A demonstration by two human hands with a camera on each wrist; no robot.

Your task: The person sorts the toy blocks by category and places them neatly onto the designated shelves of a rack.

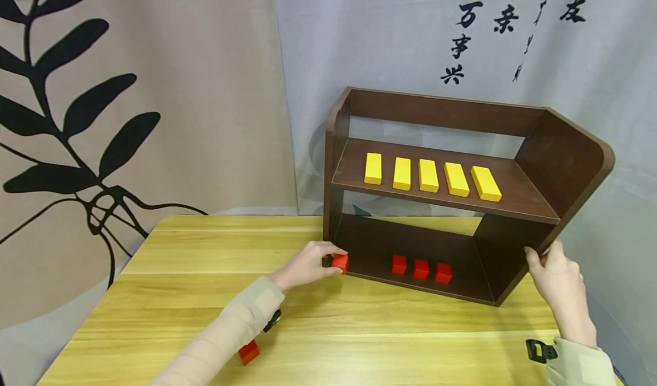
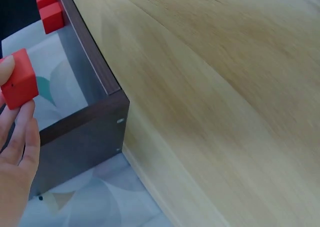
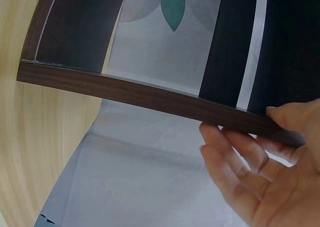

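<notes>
My left hand [image 1: 307, 265] pinches a red cube [image 1: 341, 263] between thumb and fingers at the front left of the lower level of a dark brown two-tier shelf [image 1: 564, 163]. In the left wrist view the cube [image 2: 21, 84] is held by the fingertips; whether it touches the shelf board cannot be told. Three red cubes [image 1: 421, 269] sit in a row on the lower board, right of that hand. On the right, my right hand [image 1: 562, 289] grips the front edge of the side panel [image 3: 150, 94], thumb on one face and fingers on the other.
Several yellow blocks [image 1: 428, 175] stand in a row on the upper board. Another red block [image 1: 248, 353] lies on the wooden table [image 1: 205, 260] beside my left forearm, partly hidden by the sleeve. A printed cloth [image 1: 215, 89] hangs behind the table.
</notes>
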